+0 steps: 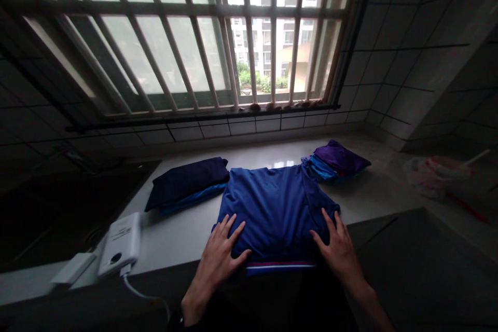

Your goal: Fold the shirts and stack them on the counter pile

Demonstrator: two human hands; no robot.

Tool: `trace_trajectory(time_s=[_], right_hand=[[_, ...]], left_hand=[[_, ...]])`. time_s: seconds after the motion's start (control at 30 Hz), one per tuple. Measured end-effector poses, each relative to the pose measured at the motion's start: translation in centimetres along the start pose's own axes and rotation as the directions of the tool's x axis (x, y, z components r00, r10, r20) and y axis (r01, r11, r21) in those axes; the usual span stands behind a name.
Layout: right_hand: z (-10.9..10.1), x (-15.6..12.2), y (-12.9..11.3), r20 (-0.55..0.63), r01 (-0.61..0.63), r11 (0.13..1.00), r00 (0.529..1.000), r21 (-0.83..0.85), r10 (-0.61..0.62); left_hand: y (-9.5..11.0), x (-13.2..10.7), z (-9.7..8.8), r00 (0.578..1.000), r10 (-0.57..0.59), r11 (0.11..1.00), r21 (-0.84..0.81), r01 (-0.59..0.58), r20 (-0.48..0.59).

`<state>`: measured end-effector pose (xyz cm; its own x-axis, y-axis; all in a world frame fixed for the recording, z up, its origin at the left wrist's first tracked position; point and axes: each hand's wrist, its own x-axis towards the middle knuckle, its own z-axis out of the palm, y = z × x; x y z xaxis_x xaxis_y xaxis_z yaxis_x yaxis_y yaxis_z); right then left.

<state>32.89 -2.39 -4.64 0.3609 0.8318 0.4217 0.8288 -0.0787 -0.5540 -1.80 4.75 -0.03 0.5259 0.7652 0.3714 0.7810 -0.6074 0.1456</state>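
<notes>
A blue garment (pixel 272 202), perhaps a shirt, lies spread on the counter with soft creases. Its near edge carries a white and pink stripe and hangs over the counter's front. My left hand (pixel 221 249) rests on the garment's near left part, fingers spread. On the near right part lies my right hand (pixel 338 249), its fingers apart too. Left of the garment is a folded stack of dark navy and blue cloth (pixel 189 181). Behind it on the right sits a bundle of purple and blue cloth (pixel 338 161).
A white power bank (pixel 121 244) with a cable (pixel 142 293) stands near the counter's front left, beside a small white box (pixel 73 268). Far left is a dark sink (pixel 58 207). A clear plastic bag (pixel 431 176) lies at right. Behind the counter is a barred window (pixel 194 57).
</notes>
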Motion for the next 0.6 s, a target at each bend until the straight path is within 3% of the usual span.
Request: trace_trajectory(time_s=[0.23,0.4,0.5,0.6], right_hand=[[1.8,2.5,0.8,0.082,0.122,0.991,0.989,0.059,-0.127],[2.5,5.0,0.7,0.085,0.222,0.974,0.971,0.038,-0.224],[3.3,7.4,0.6,0.152,0.263,0.965,0.953,0.004,-0.26],[4.0,11.7,-0.1,0.251,0.284,0.959,0.926,0.023,-0.281]], left_hand=[[-0.1,-2.1,0.3,0.997,0.021,0.998,0.061,-0.026,0.074],[0.2,-3.5,0.0,0.999,0.015,0.974,0.224,-0.026,0.05],[0.7,-3.7,-0.2,0.999,0.024,0.962,0.272,-0.031,0.026],[2.5,-3.1,-0.5,0.999,0.04,0.964,0.262,-0.047,0.03]])
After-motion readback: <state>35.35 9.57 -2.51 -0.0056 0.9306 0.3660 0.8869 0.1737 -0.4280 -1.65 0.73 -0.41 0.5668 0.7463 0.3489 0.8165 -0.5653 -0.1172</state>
